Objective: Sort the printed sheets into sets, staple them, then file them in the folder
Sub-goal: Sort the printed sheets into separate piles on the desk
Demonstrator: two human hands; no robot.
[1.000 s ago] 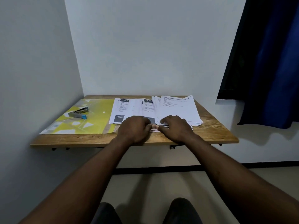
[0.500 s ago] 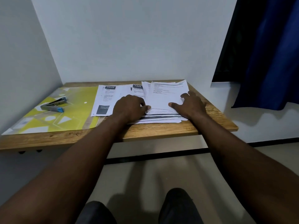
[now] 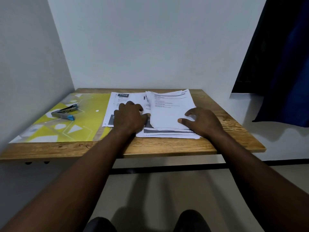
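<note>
Printed sheets [image 3: 168, 114] lie in a loose, fanned pile on the right half of the wooden table [image 3: 225, 126], long axis running near to far. One separate sheet headed "2946" [image 3: 117, 104] lies just to their left. Yellow patterned folder [image 3: 80, 126]: flat on the left half of the table, its right edge under or against that separate sheet. Left hand [image 3: 129, 118]: knuckles up, fingers bent down onto the left sheets, thumb reaching the pile's left edge; whether it pinches anything cannot be told. Right hand [image 3: 204, 121]: fingers spread and arched, thumb on the top sheet, fingertips at the pile's right edge, clasping nothing. Stapler [image 3: 64, 112]: on the folder, well apart from both hands. Sorting appears under way; the pile lies between the hands, with the right hand nearer its top sheet.
</note>
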